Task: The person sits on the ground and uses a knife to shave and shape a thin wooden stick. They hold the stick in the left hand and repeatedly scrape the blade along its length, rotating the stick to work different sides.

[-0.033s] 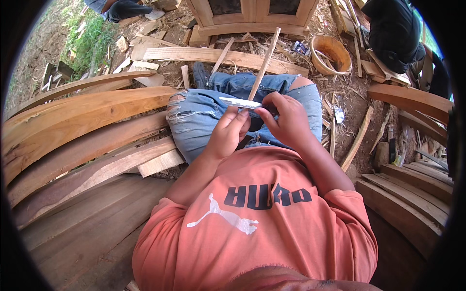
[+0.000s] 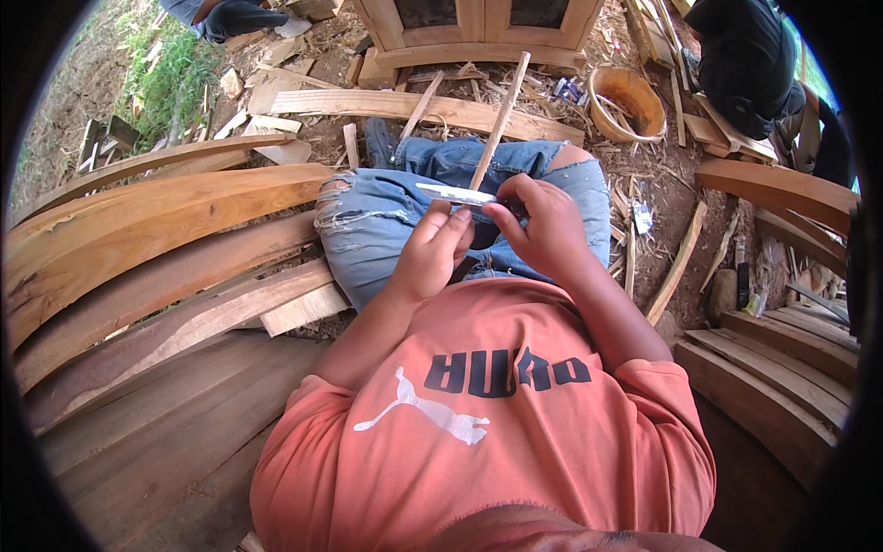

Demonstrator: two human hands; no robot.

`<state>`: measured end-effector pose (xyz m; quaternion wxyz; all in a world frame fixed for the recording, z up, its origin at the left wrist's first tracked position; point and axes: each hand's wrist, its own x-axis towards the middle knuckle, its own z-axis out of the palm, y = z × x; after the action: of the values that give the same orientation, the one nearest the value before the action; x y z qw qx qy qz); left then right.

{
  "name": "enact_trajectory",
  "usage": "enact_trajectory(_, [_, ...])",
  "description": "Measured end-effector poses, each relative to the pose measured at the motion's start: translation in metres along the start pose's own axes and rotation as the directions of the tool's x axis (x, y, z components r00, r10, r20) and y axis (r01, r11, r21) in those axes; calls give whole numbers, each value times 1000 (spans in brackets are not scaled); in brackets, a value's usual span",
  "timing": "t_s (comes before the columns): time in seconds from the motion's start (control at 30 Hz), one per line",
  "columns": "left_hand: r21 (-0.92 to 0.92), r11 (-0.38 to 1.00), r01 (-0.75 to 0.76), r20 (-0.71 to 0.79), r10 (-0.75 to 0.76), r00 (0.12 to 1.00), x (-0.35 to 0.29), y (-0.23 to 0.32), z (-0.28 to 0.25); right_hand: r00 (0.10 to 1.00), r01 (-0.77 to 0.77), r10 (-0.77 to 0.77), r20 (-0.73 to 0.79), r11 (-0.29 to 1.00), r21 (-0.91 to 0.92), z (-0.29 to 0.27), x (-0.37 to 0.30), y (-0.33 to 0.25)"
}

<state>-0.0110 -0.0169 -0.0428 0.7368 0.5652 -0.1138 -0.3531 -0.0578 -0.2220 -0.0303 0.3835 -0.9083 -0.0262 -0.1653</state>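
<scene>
In my right hand (image 2: 550,226) is a knife (image 2: 451,193), its bright blade pointing left and its dark handle mostly covered by my fingers. Closed around the near end of a thin wooden stick (image 2: 499,124) is my left hand (image 2: 429,252). The stick rises away from me between my knees, slightly tilted to the right. The blade lies across the stick just above my left fingertips, and the two appear to touch. My fingers hide the stick's near end. Both hands are over my lap, in front of my ripped blue jeans (image 2: 368,216).
Planks (image 2: 166,216) are stacked at left, with more boards (image 2: 763,368) at right. Ahead stand a wooden cabinet (image 2: 478,51) and an orange tub (image 2: 628,103). A long board (image 2: 414,109) and scattered offcuts lie on the ground. Other people sit at far left and far right.
</scene>
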Motion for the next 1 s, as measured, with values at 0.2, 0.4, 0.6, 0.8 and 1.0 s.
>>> enact_trajectory(0.2, [232,964,-128,-88,152,984,1,-2,14,1000,31,-31,7,993,-113,2,3,-3])
enact_trajectory(0.4, [242,963,-117,-99,145,985,-4,6,20,997,8,9,72,971,-240,-5,7,-5])
enact_trajectory(0.6, [227,968,-104,-108,131,985,-4,7,19,995,28,-4,96,967,-251,-9,9,-9])
enact_trajectory(0.8, [291,954,-73,-132,115,985,-8,5,19,998,-2,18,59,964,-267,-15,14,-6])
enact_trajectory(1.0, [279,960,-36,-132,76,988,-12,6,20,992,-55,3,-126,910,-411,-23,27,26])
